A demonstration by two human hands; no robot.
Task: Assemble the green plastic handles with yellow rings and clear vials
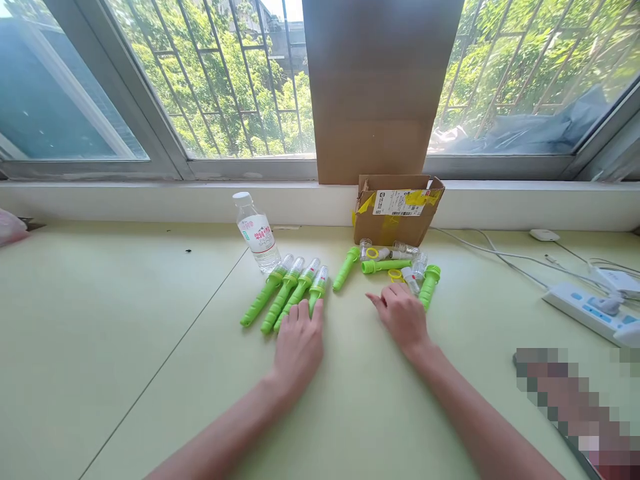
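Observation:
Four green sticks with clear tops lie side by side left of centre, among them a leftmost stick (261,301). My left hand (300,340) rests over the lower part of the rightmost stick (319,288), fingers on it. My right hand (403,317) is on the table just below loose parts, its thumb out and its other fingers curled; what they hold, if anything, is hidden. Around it are a green handle (430,285), a lying green handle (387,265), a yellow ring (373,253) and clear caps (419,265). Between the hands' far sides lies another green handle (345,269).
A clear bottle (259,235) with a white cap stands behind the sticks. An open cardboard box (393,223) stands by the wall. At right are a power strip (590,313), cables and a blurred-out object (575,413). Windows line the back.

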